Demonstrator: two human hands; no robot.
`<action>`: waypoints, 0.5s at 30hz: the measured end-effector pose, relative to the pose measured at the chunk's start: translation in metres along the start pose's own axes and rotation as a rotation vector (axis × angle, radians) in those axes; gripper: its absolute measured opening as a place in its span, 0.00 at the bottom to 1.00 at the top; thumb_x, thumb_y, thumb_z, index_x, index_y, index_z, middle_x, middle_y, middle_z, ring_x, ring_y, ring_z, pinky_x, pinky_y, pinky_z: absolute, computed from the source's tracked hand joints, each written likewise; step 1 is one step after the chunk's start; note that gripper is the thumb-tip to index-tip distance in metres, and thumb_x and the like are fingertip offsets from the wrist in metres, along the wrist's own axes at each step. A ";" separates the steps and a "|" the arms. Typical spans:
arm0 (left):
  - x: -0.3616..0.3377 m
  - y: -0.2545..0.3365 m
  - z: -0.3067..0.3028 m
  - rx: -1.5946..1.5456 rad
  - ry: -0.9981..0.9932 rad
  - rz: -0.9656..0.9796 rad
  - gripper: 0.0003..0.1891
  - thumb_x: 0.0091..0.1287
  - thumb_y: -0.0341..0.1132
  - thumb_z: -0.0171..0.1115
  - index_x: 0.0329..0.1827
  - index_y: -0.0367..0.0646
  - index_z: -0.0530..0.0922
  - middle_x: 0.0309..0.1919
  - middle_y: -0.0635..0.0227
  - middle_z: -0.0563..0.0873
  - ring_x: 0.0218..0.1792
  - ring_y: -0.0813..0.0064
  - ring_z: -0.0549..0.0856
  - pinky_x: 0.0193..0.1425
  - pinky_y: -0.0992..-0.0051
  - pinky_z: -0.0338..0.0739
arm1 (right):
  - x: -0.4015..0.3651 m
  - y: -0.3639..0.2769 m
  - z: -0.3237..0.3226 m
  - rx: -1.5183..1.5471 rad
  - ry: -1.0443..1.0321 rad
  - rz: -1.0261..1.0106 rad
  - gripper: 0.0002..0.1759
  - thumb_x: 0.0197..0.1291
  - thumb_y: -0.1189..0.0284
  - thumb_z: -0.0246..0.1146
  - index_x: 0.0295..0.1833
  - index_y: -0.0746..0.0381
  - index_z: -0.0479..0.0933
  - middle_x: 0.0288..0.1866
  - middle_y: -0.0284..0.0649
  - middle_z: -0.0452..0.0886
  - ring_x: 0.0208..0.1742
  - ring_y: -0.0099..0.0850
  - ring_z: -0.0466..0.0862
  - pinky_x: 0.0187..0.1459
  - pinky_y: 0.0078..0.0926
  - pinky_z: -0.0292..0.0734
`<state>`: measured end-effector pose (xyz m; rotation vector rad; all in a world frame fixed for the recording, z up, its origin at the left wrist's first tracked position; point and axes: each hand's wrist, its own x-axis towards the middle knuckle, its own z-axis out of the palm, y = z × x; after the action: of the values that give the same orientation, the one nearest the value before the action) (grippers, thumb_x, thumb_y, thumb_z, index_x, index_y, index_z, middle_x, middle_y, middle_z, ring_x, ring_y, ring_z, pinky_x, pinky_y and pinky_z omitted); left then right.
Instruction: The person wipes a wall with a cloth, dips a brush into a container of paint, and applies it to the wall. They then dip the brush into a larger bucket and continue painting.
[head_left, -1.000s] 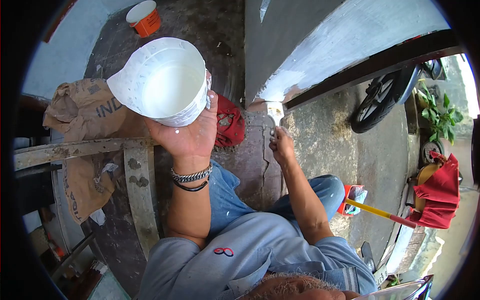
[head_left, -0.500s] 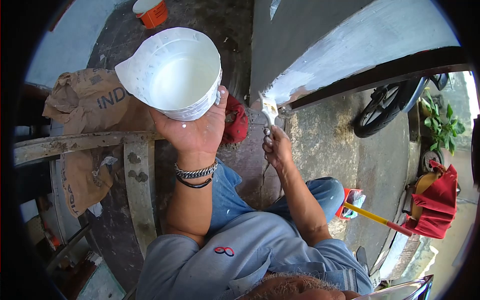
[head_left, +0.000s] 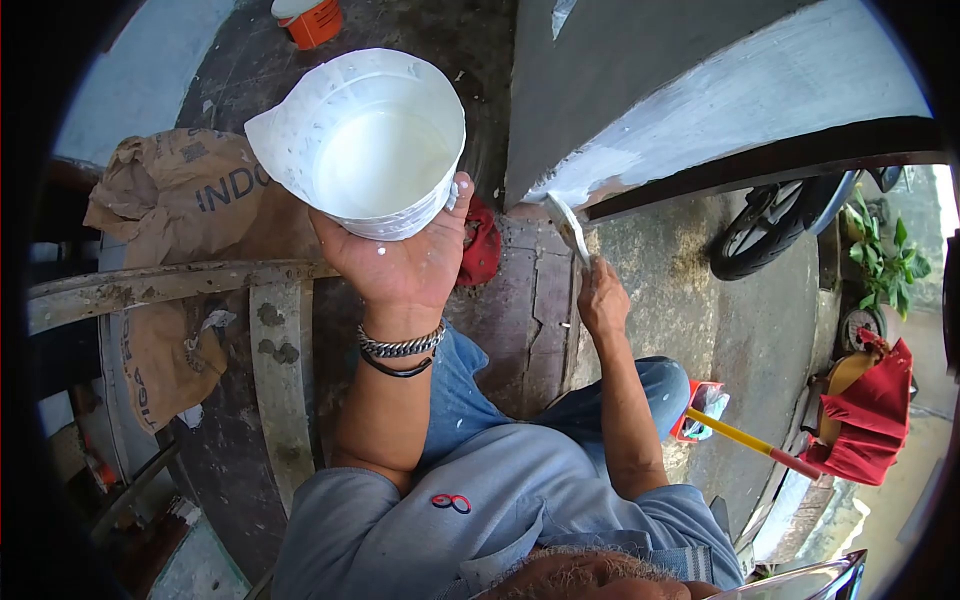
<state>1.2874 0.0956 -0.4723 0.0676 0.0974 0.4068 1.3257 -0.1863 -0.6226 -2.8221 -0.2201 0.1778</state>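
Observation:
My left hand (head_left: 400,262) supports a white plastic tub (head_left: 290,165) from below, its palm up and its thumb against the side. White paint (head_left: 385,155) lies in the tub's bottom. In my right hand (head_left: 604,303) is a paintbrush (head_left: 568,228), its fingers wrapped round the handle. The brush's bristle end is at the lower edge of the wall (head_left: 630,150), where fresh white paint shows. That wall is partly grey and partly white.
A paper cement sack (head_left: 190,200) and a wooden frame (head_left: 282,370) stand at the left. Red cloth (head_left: 482,243) lies behind my left hand. An orange bucket (head_left: 316,25) is at the back. Rightward are a motorcycle wheel (head_left: 755,232), a plant (head_left: 885,250) and a yellow handle (head_left: 735,432).
My right hand has moved to the right with the paintbrush, and the brush is now tilted along the wall's edge. The tub in my left hand has shifted slightly right in view.

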 end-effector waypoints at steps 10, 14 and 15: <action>0.001 -0.002 0.000 0.004 -0.015 -0.033 0.32 0.68 0.65 0.44 0.65 0.53 0.73 0.59 0.66 0.78 0.54 0.63 0.78 0.52 0.58 0.75 | -0.003 -0.017 -0.014 0.087 0.024 -0.034 0.13 0.70 0.64 0.52 0.51 0.60 0.75 0.45 0.52 0.82 0.44 0.56 0.82 0.43 0.51 0.77; -0.003 -0.005 0.009 0.067 0.110 0.011 0.32 0.67 0.65 0.44 0.64 0.54 0.73 0.60 0.67 0.77 0.56 0.65 0.76 0.55 0.58 0.71 | -0.009 -0.031 -0.030 0.169 0.095 -0.126 0.12 0.68 0.67 0.55 0.50 0.62 0.75 0.43 0.54 0.82 0.43 0.57 0.82 0.42 0.50 0.76; -0.001 -0.004 0.006 0.071 0.086 0.013 0.32 0.67 0.66 0.44 0.64 0.54 0.73 0.60 0.67 0.76 0.56 0.65 0.76 0.55 0.58 0.70 | -0.008 -0.029 -0.030 0.178 0.105 -0.106 0.12 0.68 0.67 0.55 0.50 0.63 0.75 0.43 0.55 0.82 0.42 0.58 0.82 0.42 0.50 0.76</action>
<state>1.2887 0.0912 -0.4671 0.1210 0.1962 0.4190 1.3183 -0.1694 -0.5848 -2.6262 -0.3128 0.0243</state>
